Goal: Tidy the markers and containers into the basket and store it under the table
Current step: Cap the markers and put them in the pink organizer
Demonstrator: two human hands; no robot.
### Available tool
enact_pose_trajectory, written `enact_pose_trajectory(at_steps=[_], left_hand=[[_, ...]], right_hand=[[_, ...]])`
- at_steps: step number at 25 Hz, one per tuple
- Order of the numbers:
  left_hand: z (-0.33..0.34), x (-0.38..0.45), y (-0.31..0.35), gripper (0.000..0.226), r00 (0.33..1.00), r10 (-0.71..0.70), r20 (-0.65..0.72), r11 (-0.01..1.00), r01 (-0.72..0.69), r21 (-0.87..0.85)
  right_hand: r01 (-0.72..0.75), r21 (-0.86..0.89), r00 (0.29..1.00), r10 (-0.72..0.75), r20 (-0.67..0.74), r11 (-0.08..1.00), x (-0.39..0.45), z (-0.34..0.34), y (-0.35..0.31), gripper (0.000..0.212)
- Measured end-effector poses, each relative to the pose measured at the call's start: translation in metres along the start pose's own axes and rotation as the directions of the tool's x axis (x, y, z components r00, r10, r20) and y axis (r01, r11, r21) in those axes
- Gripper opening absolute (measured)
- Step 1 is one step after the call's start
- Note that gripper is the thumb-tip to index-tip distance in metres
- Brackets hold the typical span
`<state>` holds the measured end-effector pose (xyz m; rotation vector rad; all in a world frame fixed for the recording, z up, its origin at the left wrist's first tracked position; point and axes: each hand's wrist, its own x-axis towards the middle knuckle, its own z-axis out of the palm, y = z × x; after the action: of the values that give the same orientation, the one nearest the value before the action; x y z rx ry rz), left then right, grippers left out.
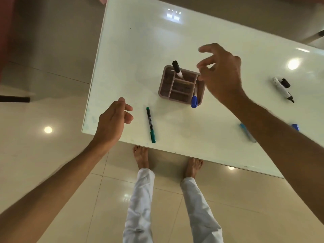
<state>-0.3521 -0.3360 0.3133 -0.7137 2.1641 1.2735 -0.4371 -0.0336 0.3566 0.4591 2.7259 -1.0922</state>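
At the far left a dark bar lies low over the tiled floor, well clear of the table. Your left hand hangs over the table's near left corner, fingers loosely curled and apart, gripping nothing. Just to its right the green marker lies flat on the glass, capped, running roughly toward you, with open surface between it and your hand. Further in sits the basket — a brown divided tray, upright near the middle of the table. A black-capped marker stands tilted in its far compartment, and a blue-capped marker leans in the near right corner, cap poking over the rim. Your right hand hovers just above the basket's right side, fingers spread and slightly blurred, empty; it covers part of the right wall, so you cannot see what lies in that edge. Your right forearm crosses the table's near right area and partly hides a light blue marker lying on the glass; a blue cap shows just past the arm's other side. Far right, well apart from the basket, a white marker lies uncapped with its black cap beside it. Below the near edge, your bare feet stand on the tiles, toes partly under the table.
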Motion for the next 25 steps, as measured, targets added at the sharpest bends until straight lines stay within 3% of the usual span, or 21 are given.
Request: enact_pose_trajectory(at_steps=[4, 7, 9, 10, 14, 18, 21, 25], left_hand=[[0.003, -0.006, -0.005, 0.052, 1.000, -0.006, 0.019, 1.000, 0.006, 0.001], [0.012, -0.010, -0.005, 0.053, 0.999, -0.006, 0.038, 1.000, 0.006, -0.007], [0.021, -0.011, -0.003, 0.053, 0.998, -0.001, 0.057, 1.000, 0.002, -0.016], [0.025, -0.012, -0.002, 0.053, 0.998, 0.006, 0.065, 1.000, -0.005, -0.021], [0.034, -0.015, 0.001, 0.055, 0.996, 0.021, 0.084, 0.999, -0.017, -0.048], [0.034, -0.016, -0.003, 0.056, 0.995, 0.002, 0.103, 1.000, 0.001, -0.030], [0.034, -0.017, -0.010, 0.058, 0.995, -0.006, 0.098, 1.000, 0.008, -0.012], [0.031, -0.020, -0.020, 0.058, 0.995, -0.029, 0.093, 0.999, 0.030, -0.014]], right_hand=[[-0.025, -0.086, 0.999, 0.023, -0.023, 0.996, -0.024, -0.019, 0.031, 0.023], [0.242, -0.306, 0.957, -0.176, 0.229, 0.921, -0.057, -0.010, 0.042, 0.031], [0.372, -0.398, 0.885, -0.191, 0.425, 0.839, -0.067, 0.004, 0.047, 0.043], [0.387, -0.425, 0.871, -0.174, 0.459, 0.818, -0.067, 0.011, 0.049, 0.044], [0.367, -0.482, 0.900, -0.174, 0.399, 0.796, -0.062, 0.018, 0.047, 0.036], [0.321, -0.431, 0.947, -0.269, 0.177, 0.843, -0.057, 0.002, 0.040, 0.028], [0.215, -0.304, 0.976, -0.214, 0.038, 0.928, -0.039, -0.009, 0.035, 0.026], [0.136, -0.231, 0.991, -0.134, 0.027, 0.963, -0.018, -0.013, 0.029, 0.027]])
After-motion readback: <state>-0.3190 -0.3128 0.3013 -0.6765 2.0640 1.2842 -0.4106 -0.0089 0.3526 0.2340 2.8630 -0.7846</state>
